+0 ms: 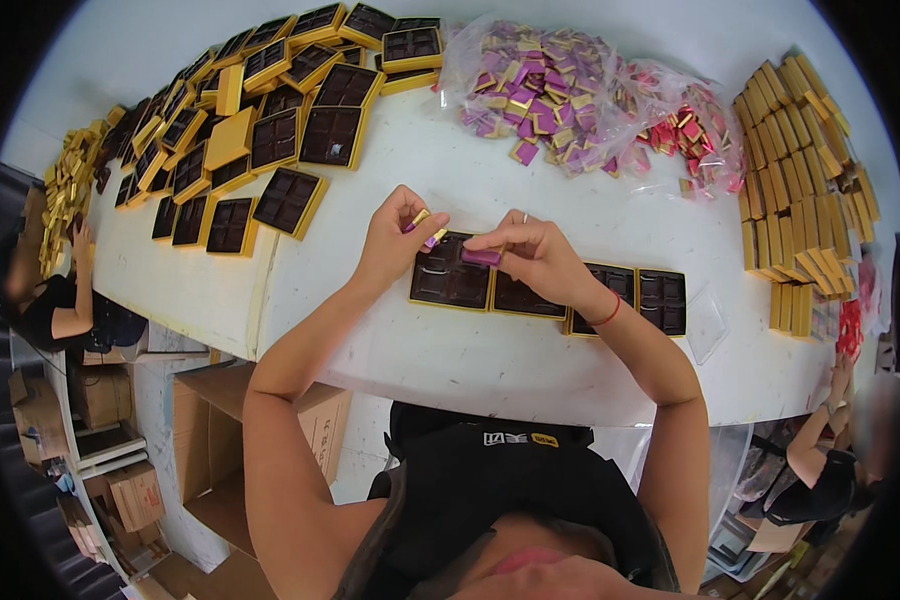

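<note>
Black apron (500, 490) nearest. Left hand (392, 232) pinches purple-and-gold wrapped pieces (434, 239); right hand (538, 256), a purple wrapped piece (479, 257), dark compartmented tray (450, 287) beneath it. Pieces likely light, stiff, slick: grip opposite edges.

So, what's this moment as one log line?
left hand: holds purple-and-gold piece(s) | right hand: holds purple piece | nearby: dark-trayed boxes

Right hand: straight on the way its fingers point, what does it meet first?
Likely the left hand with its purple-and-gold wrapped piece; depth is unclear, so the dark tray beneath might come first.
</note>
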A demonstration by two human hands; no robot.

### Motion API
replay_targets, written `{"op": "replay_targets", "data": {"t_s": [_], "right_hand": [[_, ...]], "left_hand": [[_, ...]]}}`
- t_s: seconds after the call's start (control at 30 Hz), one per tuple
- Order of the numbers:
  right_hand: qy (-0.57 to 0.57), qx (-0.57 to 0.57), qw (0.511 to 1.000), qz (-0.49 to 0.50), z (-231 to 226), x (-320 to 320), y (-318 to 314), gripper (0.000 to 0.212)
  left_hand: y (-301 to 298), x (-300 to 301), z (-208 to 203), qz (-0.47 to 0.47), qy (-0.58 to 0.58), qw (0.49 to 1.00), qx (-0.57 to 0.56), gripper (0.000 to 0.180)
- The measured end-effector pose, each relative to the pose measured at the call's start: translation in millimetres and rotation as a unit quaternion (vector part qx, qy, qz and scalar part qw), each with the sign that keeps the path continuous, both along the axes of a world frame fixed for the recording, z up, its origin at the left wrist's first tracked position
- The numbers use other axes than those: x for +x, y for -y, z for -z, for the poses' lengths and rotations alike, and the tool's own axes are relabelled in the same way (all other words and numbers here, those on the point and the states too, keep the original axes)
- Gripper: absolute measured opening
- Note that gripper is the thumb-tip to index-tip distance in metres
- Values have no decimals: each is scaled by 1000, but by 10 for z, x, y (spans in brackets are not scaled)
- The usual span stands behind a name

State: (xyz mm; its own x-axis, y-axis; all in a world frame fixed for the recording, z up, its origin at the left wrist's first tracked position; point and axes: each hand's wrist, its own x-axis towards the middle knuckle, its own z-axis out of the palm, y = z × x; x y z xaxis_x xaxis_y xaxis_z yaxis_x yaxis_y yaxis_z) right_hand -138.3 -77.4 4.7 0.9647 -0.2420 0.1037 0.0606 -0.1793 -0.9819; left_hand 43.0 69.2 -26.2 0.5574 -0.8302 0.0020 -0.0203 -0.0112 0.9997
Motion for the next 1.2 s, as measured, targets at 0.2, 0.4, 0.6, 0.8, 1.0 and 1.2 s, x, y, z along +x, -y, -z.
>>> {"op": "replay_targets", "data": {"t_s": [0.2,0.4,0.6,0.8,1.0,1.2], "right_hand": [[-36,-42,998,33,59,-85,-264,26],[21,-278,955,97,199,-143,-470,14],[51,-385,917,92,225,-172,-451,13],[109,-454,875,132,236,-184,-494,9],[82,-501,859,70,201,-327,-531,9],[91,-400,856,316,152,-509,743,13]], "left_hand": [[-141,-172,166,-42,85,995,-20,14],[-176,-110,234,-72,390,918,-2,14],[-358,-143,167,-15,373,927,31,28],[-606,-319,146,62,530,842,76,55],[-462,-277,50,74,662,745,40,39],[292,-331,-211,99,557,822,-73,21]]}}
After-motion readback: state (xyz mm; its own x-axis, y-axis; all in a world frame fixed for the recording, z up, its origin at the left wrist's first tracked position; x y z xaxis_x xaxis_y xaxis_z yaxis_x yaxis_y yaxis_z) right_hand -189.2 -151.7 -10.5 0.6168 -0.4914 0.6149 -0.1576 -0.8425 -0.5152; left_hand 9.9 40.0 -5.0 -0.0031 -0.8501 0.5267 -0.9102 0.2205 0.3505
